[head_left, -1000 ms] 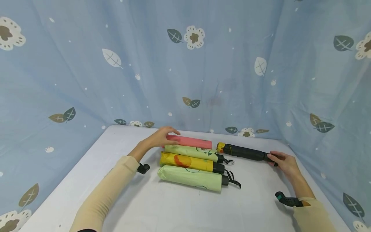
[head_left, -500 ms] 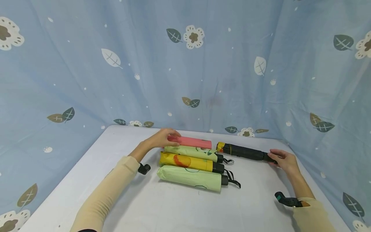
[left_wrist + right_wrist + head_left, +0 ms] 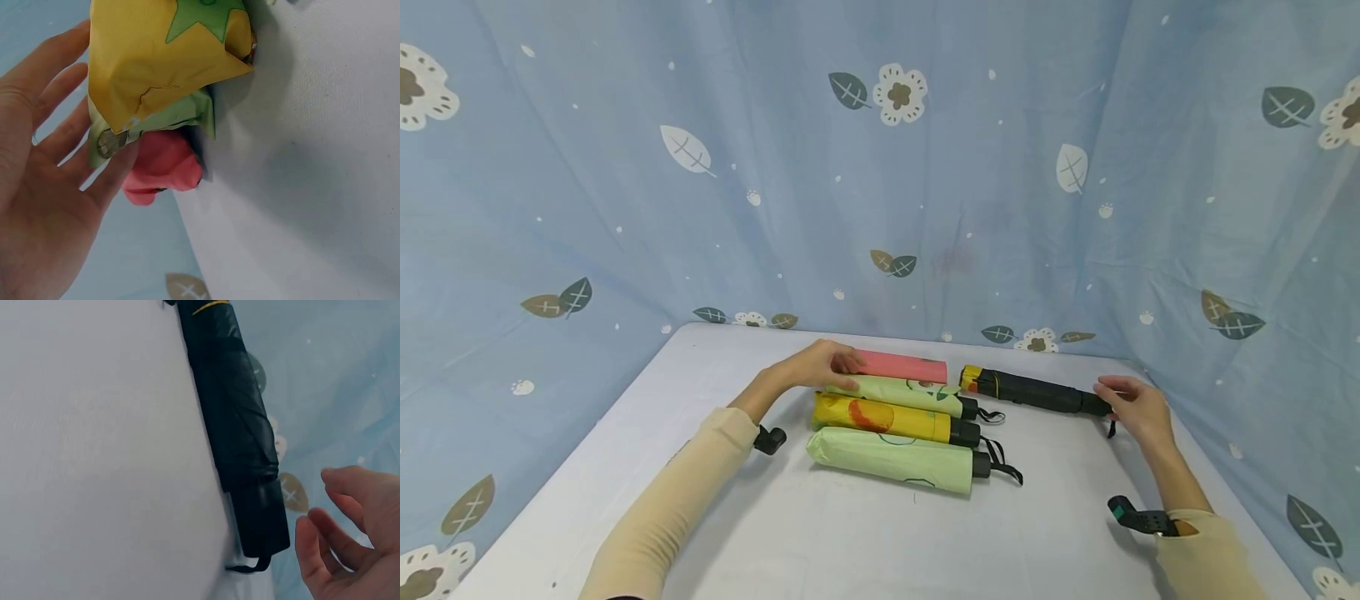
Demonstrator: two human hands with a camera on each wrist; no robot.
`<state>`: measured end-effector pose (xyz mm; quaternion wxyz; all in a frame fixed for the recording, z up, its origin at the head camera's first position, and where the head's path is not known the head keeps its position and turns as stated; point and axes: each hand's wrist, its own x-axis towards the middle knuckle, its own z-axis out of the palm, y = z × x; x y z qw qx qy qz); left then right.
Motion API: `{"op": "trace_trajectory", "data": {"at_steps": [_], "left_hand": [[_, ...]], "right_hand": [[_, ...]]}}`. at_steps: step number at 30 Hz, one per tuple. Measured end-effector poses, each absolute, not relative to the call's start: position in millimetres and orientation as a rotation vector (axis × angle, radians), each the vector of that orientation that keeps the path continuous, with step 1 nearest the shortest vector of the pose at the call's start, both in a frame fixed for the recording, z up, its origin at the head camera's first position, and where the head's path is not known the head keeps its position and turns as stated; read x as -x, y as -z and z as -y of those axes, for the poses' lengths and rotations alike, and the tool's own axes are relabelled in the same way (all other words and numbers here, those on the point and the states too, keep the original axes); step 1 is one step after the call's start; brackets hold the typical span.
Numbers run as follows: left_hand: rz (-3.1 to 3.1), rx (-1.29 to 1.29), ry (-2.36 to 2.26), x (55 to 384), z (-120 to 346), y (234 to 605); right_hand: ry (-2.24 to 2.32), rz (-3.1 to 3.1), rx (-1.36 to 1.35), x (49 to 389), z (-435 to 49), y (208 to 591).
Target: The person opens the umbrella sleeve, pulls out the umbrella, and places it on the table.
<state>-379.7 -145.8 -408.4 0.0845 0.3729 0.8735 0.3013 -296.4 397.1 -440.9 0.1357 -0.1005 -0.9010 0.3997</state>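
In the head view my left hand (image 3: 823,365) is over the left ends of a folded pink umbrella (image 3: 904,367) and a light green umbrella (image 3: 895,390). Its fingers are spread and loosely bent; in the left wrist view they lie beside the green umbrella's end (image 3: 103,142), and contact is hard to tell. At the right, my right hand (image 3: 1141,410) is just off the handle of a black umbrella (image 3: 1037,392). The right wrist view shows a gap between its relaxed fingers and the black handle (image 3: 261,519).
Nearer the front lie a yellow umbrella (image 3: 883,418) and another light green umbrella (image 3: 891,460), roughly parallel, wrist straps to the right. All rest on a white table (image 3: 865,542). A blue patterned curtain (image 3: 775,208) encloses the back and sides.
My right hand has let go of the black umbrella's handle, and its strap now shows. My left hand has shifted slightly from the pink umbrella towards the green one. The umbrellas stay in place.
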Motion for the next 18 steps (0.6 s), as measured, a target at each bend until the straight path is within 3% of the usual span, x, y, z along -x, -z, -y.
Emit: {"op": "trace_trajectory", "data": {"at_steps": [18], "left_hand": [[-2.556,-1.101,-0.848,384,138,418]], "right_hand": [[-1.212,2.656,-0.16,297,-365,433]]}}
